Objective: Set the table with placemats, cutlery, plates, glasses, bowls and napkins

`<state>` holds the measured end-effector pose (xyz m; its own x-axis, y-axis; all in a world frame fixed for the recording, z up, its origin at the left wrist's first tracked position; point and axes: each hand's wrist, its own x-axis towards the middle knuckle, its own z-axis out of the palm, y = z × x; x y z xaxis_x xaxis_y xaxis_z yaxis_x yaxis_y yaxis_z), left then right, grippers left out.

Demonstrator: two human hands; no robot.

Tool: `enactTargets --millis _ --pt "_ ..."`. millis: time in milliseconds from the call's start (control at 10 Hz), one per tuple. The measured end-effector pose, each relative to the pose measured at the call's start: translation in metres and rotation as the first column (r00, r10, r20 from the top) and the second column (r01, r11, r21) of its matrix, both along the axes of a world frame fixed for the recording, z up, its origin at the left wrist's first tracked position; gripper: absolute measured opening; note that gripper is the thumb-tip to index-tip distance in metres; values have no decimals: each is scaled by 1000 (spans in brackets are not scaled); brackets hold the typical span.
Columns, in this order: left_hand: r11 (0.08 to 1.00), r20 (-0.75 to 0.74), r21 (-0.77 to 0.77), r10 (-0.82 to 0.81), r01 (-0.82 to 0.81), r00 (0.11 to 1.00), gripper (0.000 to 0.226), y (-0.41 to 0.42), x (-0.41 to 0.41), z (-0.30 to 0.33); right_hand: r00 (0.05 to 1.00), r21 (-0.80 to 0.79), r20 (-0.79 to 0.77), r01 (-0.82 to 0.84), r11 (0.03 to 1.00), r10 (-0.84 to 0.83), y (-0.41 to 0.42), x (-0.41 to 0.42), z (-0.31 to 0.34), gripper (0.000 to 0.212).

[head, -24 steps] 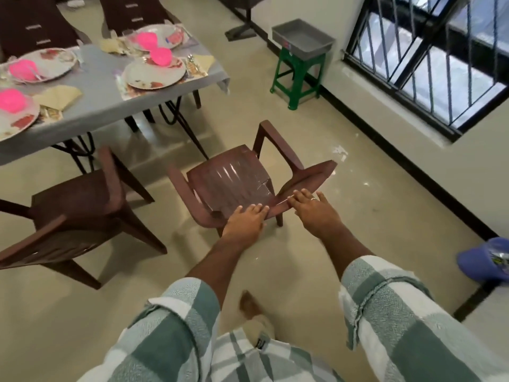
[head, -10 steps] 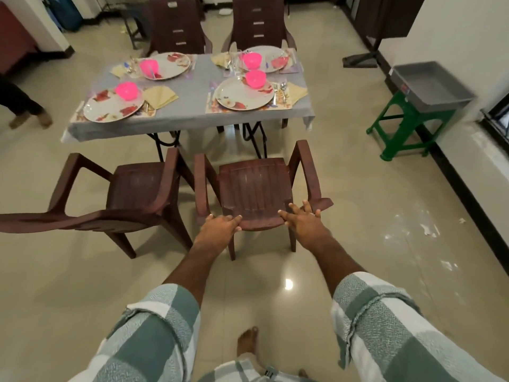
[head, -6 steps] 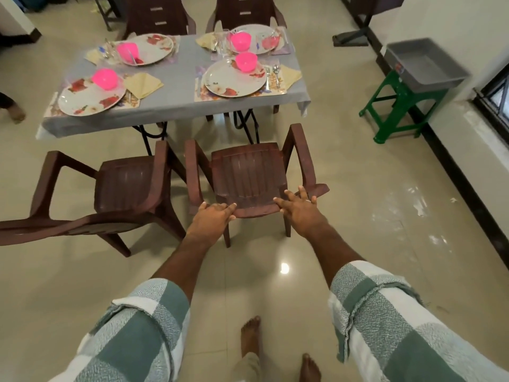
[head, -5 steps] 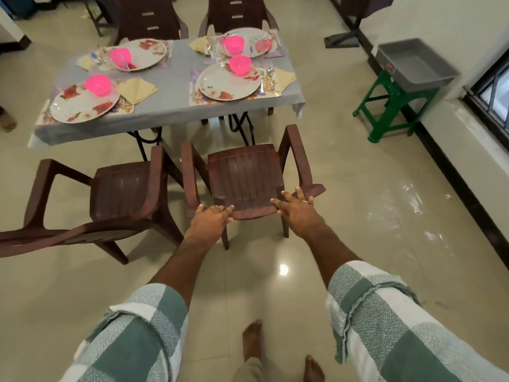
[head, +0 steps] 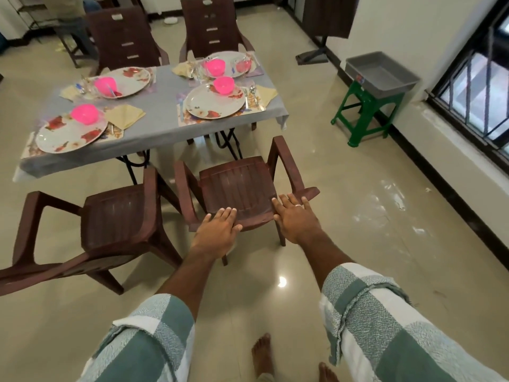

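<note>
Both hands lie on the top rail of a brown plastic chair (head: pixel 237 186) that faces the grey-clothed table (head: pixel 162 106). My left hand (head: pixel 216 230) rests flat on the rail's middle with straight fingers. My right hand (head: pixel 296 219) rests flat on the rail's right end. The table carries several settings: floral plates (head: pixel 214 100), pink bowls (head: pixel 223 84), yellow napkins (head: pixel 265 93), cutlery (head: pixel 252 95), glasses (head: pixel 197 68) and placemats (head: pixel 190 119).
A second brown chair (head: pixel 115 216) stands close on the left, armrests nearly touching. Two more chairs (head: pixel 213 26) stand behind the table. A green stool (head: pixel 366 111) with a grey tray (head: pixel 381 74) stands by the right wall under a barred window (head: pixel 473 86). My bare feet (head: pixel 261 354) are on the glossy floor.
The chair has swung round from an angled position to face the table squarely beside the other chair, and has slid a little closer. Both hands stayed on its top rail.
</note>
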<state>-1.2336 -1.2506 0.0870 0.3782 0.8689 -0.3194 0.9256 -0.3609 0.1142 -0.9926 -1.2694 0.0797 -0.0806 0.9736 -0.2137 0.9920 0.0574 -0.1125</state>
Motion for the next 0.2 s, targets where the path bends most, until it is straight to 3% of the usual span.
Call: enactTargets --millis 200 --pt "978 144 168 -146 121 979 64 21 40 26 999 177 -41 43 983 -37 -7 14 33 58"
